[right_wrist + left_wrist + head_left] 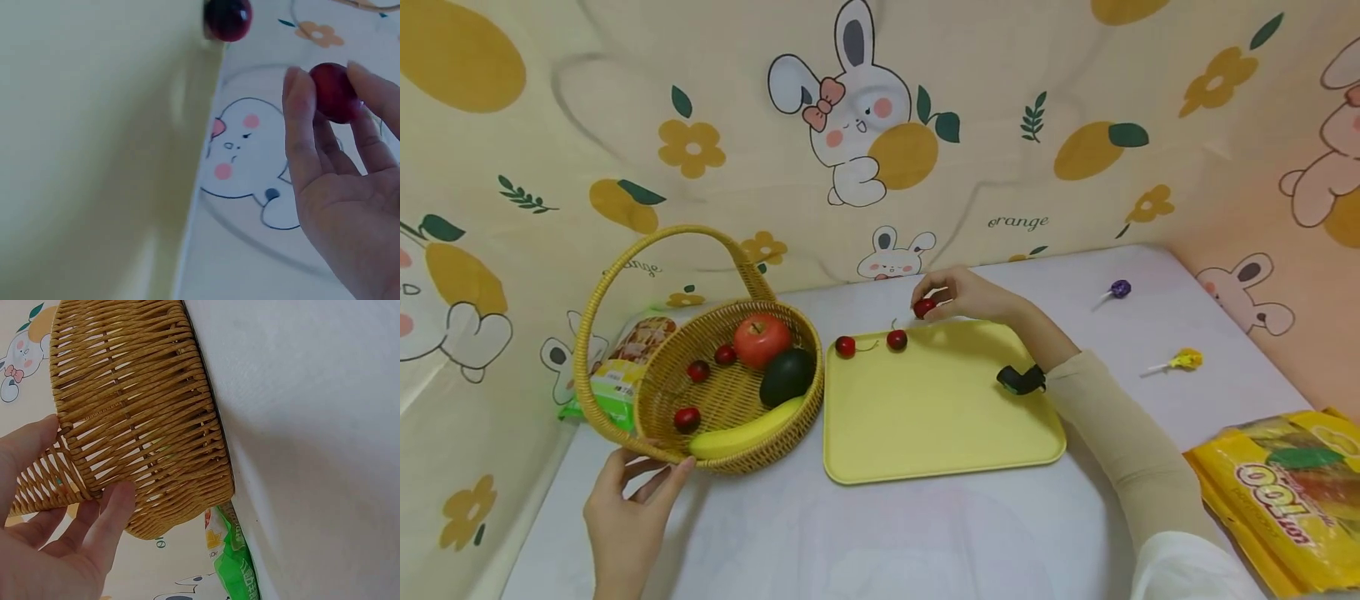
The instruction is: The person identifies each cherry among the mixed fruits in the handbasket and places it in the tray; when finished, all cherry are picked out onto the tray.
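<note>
Near the far edge of the yellow tray (940,408), my right hand (966,293) pinches a red cherry (336,92) between thumb and fingertips, a little above the tray. Two more cherries with stems, one at the corner (846,347) and one beside it (897,339), lie on the tray's far left part. My left hand (636,508) grips the near rim of the wicker basket (808,408) at the foot of its handle. Inside the basket are a red apple (762,341), a dark avocado (787,377), a banana (747,431) and several cherries (687,419).
Behind the basket leans a green snack bag (612,398). A purple lollipop (1120,288) and a yellow lollipop (1186,359) lie on the white table right of the tray. A yellow snack bag (1277,492) sits at the right edge. Printed cloth walls surround the table.
</note>
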The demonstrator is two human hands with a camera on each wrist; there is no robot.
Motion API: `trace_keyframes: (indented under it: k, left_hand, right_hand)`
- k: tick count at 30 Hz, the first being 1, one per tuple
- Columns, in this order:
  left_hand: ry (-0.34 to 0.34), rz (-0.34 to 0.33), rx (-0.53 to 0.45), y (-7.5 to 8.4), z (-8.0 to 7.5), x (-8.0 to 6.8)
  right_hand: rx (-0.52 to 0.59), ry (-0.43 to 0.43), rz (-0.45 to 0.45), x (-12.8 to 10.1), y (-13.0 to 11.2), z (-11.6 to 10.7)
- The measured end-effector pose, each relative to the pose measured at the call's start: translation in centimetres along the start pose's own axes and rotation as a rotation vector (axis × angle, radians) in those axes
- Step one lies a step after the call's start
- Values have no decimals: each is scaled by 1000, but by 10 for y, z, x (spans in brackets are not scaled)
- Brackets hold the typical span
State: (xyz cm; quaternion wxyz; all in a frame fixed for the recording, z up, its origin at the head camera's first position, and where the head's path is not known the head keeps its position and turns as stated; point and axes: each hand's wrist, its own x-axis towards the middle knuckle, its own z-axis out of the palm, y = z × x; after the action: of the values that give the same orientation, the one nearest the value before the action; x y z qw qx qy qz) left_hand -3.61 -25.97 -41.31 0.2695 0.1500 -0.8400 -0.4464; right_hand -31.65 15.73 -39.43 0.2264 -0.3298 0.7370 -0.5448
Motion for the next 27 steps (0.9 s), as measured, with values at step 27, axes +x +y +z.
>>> trace_keyframes:
  k: [27]
  left_hand:
    - [-14,-53,-5,4,-1,-1]
  right_hand:
    - [-337,-62,-8,1,19,14]
